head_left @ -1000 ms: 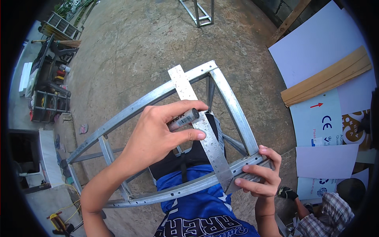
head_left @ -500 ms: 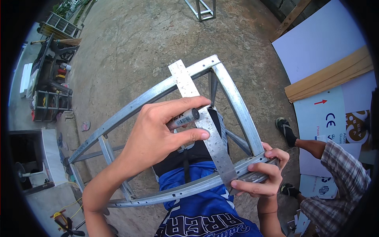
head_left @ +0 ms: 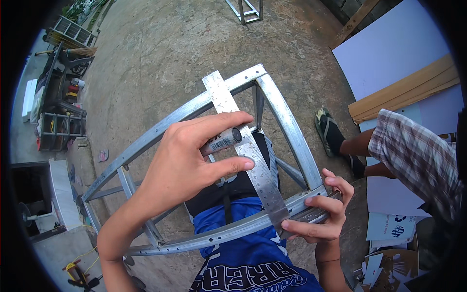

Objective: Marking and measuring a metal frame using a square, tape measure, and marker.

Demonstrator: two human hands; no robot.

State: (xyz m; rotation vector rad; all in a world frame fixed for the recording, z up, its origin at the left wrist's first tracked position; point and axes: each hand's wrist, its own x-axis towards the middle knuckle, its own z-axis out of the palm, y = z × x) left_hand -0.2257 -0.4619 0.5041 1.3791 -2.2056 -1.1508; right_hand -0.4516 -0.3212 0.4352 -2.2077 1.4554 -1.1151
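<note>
A curved frame of galvanized steel tubing lies across my lap, with crossbars and small holes along its rails. Across both long rails rests a flat steel ruler with graduation marks. My left hand is closed around a grey capped marker, its index fingertip and thumb touching the ruler's edge. At the frame's near right corner, my right hand wraps the lower rail, fingertips pressing near the ruler's near end. A grey metal piece under those fingers is partly hidden.
To the right a person in plaid shorts stands beside large pale panels and a wooden plank. Another metal frame stands far ahead on the concrete floor. Shelving with tools, a ladder and yellow cord are at left.
The person at the right has stepped closer, legs and shorts moving leftward and up in view. Frame, ruler and both hands keep their arrangement, shifted slightly left in view.
</note>
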